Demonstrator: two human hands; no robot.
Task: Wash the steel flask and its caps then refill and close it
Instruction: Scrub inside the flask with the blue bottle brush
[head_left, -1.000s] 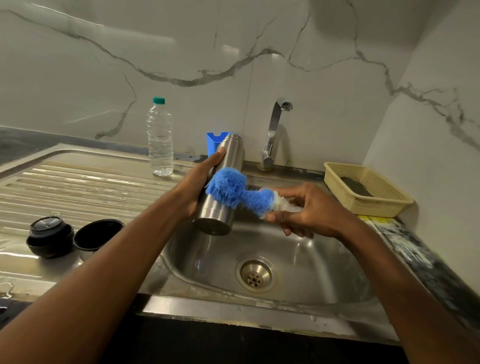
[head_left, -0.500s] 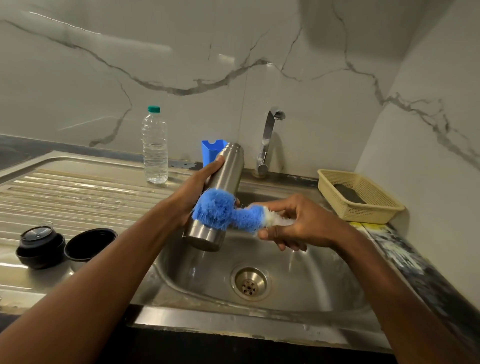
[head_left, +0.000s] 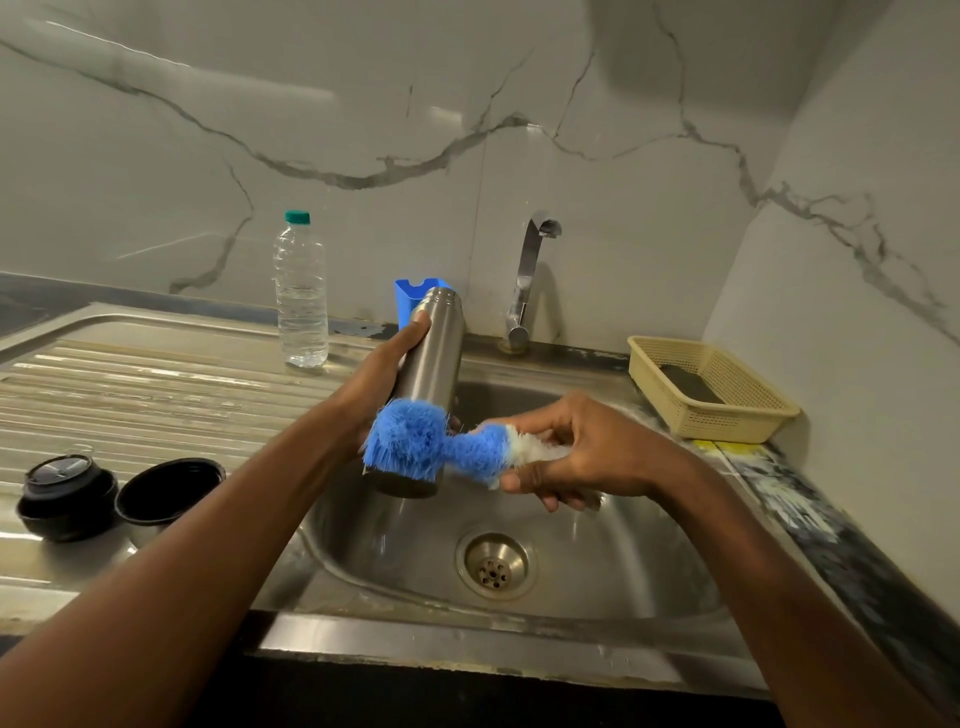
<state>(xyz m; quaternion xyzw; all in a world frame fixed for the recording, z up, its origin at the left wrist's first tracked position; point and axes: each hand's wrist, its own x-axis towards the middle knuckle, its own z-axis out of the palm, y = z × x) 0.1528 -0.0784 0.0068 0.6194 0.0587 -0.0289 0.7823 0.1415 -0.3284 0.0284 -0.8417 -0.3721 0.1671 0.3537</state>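
Note:
My left hand (head_left: 375, 382) grips the steel flask (head_left: 434, 358) around its body and holds it tilted over the sink basin (head_left: 613, 566). My right hand (head_left: 582, 457) holds a blue and white bottle brush (head_left: 415, 441) by its white end, and the blue bristle head presses against the flask's lower part. Two black caps stand on the draining board at the left: one closed-top cap (head_left: 65, 493) and one open cup-shaped cap (head_left: 166, 491).
A clear water bottle (head_left: 300, 296) with a green lid stands on the draining board near the wall. A blue holder (head_left: 408, 301) sits behind the flask, beside the tap (head_left: 530, 275). A yellow basket (head_left: 711, 389) with a dark sponge stands at the right.
The brush head has slid down the flask toward its lower end. The flask stays in my left hand.

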